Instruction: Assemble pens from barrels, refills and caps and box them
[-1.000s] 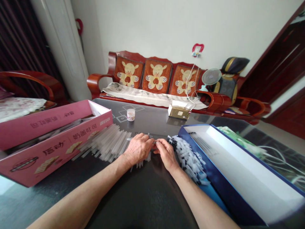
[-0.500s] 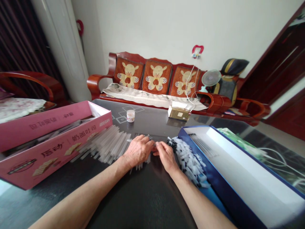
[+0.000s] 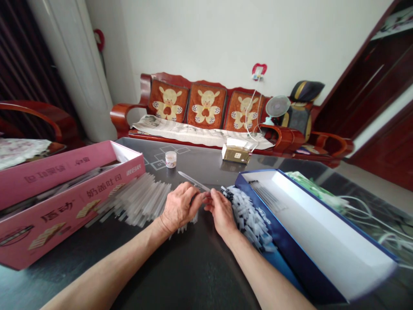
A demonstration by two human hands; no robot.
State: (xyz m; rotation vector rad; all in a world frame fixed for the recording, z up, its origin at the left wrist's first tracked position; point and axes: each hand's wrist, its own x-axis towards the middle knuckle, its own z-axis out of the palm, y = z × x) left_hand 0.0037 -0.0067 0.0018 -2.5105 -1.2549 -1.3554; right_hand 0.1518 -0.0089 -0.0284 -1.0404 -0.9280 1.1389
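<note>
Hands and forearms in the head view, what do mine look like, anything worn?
The left hand and right hand are bare, without gloves; no watch or bracelet shows. The left forearm and right forearm are uncovered, with no sleeves in view.

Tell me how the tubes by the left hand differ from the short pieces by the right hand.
The tubes are long and slim; the short pieces are stubby. The tubes lie roughly side by side; the short pieces lie jumbled. The tubes are beside the pink box, the short pieces beside the blue box. Both are pale heaps.
</note>
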